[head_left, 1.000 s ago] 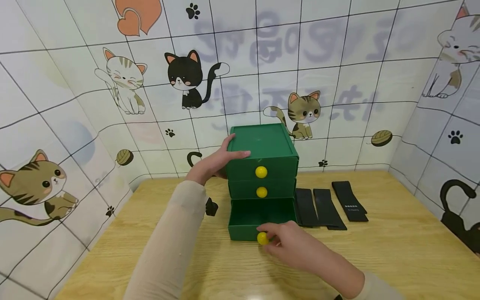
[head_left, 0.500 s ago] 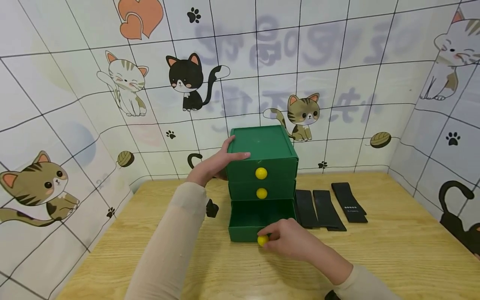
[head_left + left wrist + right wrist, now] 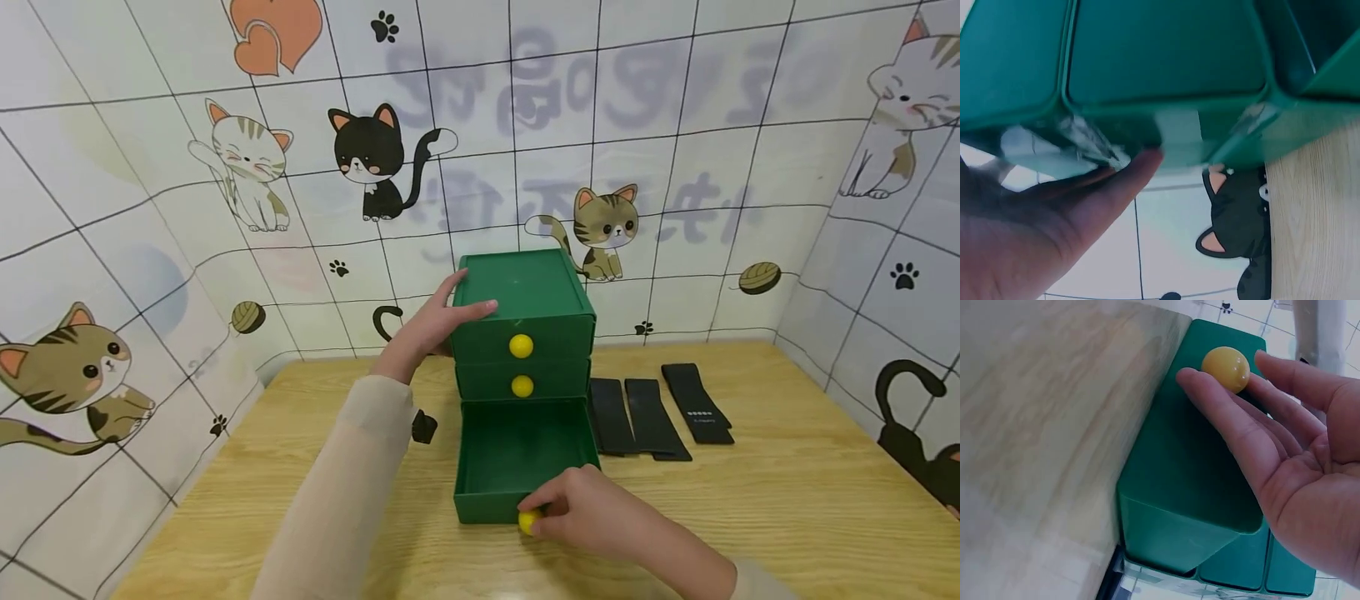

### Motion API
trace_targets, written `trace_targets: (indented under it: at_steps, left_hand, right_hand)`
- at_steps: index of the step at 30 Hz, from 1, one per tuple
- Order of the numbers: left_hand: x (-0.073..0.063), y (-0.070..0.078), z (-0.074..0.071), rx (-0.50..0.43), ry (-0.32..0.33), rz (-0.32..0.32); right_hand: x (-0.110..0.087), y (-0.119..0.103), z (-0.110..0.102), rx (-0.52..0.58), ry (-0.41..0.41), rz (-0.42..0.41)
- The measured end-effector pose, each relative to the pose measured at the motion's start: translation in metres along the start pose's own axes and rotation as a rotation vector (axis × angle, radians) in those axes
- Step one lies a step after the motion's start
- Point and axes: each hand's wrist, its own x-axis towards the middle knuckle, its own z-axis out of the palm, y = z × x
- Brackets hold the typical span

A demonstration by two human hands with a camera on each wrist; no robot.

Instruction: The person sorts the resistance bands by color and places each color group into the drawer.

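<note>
A green chest of drawers (image 3: 517,283) with yellow round knobs stands on the wooden table. Its bottom drawer (image 3: 486,509) is pulled out, and the inside that shows is bare. My left hand (image 3: 429,327) rests against the chest's upper left corner, the thumb lying over the top. In the left wrist view, the straight fingers of the left hand (image 3: 1041,240) touch the chest's side. My right hand (image 3: 603,518) pinches the bottom drawer's knob (image 3: 528,522). In the right wrist view, thumb and fingers stand on either side of that yellow knob (image 3: 1227,367).
Several flat black strips (image 3: 651,418) lie to the right of the chest. A small black object (image 3: 423,427) shows left of it, beside my left sleeve (image 3: 337,492). Walls printed with cartoon cats enclose the table (image 3: 795,500) at the back and sides.
The bottom drawer has slid farther out toward me, with my right hand on its knob moving along. My left hand has stayed at the chest's upper corner.
</note>
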Motion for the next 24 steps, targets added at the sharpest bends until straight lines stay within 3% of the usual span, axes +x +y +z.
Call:
trace_targets:
  at_steps: [4,10,15,20,24]
  left_hand:
    - [-0.009,-0.008,0.007,0.014,0.071,0.074]
    - [-0.017,-0.019,0.017,-0.032,0.104,0.085]
    - [-0.014,-0.023,0.021,-0.041,0.113,0.088]
    - [-0.015,-0.022,0.022,-0.051,0.084,0.102]
    - [-0.017,-0.022,0.024,-0.057,0.075,0.103]
  right_hand:
    - [-0.004,-0.001,-0.002,-0.010,-0.014,0.023]
    - [-0.011,-0.004,-0.012,-0.041,-0.107,-0.004]
    - [-0.030,-0.009,-0.048,-0.005,-0.170,-0.009]
    - [-0.052,0.004,-0.117,-0.063,0.013,0.016]
    - [-0.044,0.044,-0.171,-0.198,0.186,0.049]
